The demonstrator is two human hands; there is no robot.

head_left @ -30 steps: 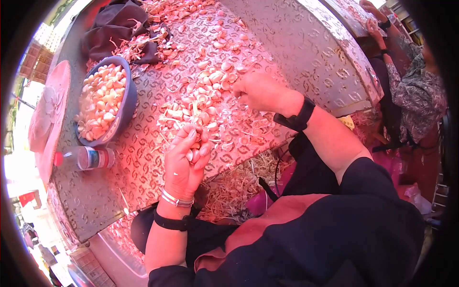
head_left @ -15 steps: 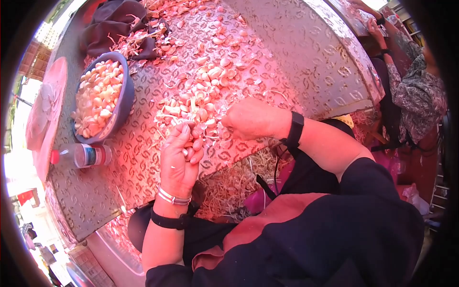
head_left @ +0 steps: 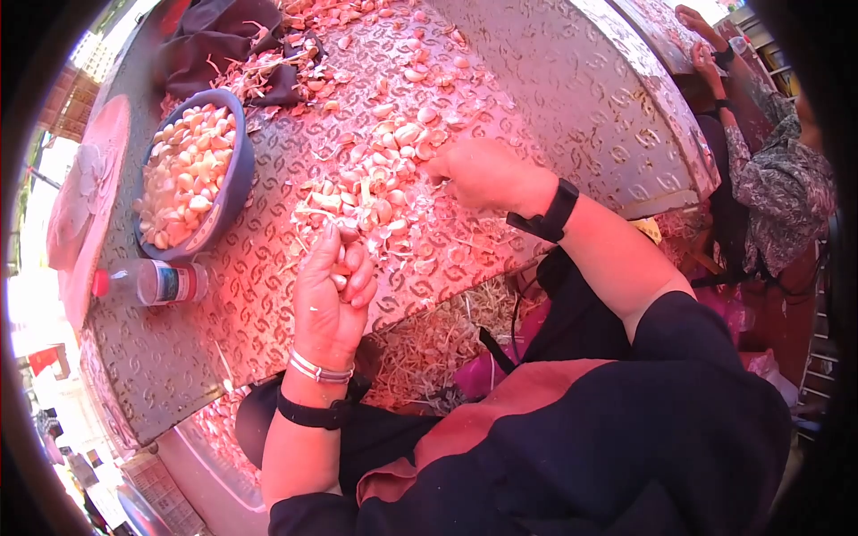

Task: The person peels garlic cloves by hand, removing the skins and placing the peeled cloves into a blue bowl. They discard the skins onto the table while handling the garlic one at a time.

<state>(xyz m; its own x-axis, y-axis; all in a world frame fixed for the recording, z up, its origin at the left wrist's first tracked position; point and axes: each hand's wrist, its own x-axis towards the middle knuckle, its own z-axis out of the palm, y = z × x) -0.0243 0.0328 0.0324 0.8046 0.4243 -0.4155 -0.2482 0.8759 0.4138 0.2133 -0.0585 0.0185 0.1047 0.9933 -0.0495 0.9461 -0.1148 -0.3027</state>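
Note:
My left hand [head_left: 331, 290] is palm up near the table's front edge, its fingers curled round pale garlic cloves [head_left: 339, 280]. Over the right side of a loose pile of cloves and papery skins [head_left: 380, 210] is my right hand [head_left: 492, 176], back upward and fingers bent together. Whatever its fingertips hold, if anything, is hidden. To the left, a blue bowl [head_left: 239, 174] stands tilted, heaped with peeled garlic cloves [head_left: 189, 170].
A plastic bottle [head_left: 161, 284] with a red cap lies below the bowl. Dark cloth [head_left: 210, 49] and skins are at the back of the patterned metal table [head_left: 563, 98]. Dry stalks [head_left: 420, 353] fill the space under its front edge. Another person [head_left: 778, 179] sits at right.
My right hand has moved away from my left hand, rightward and up toward the far side of the pile. My left hand has barely shifted and still holds cloves.

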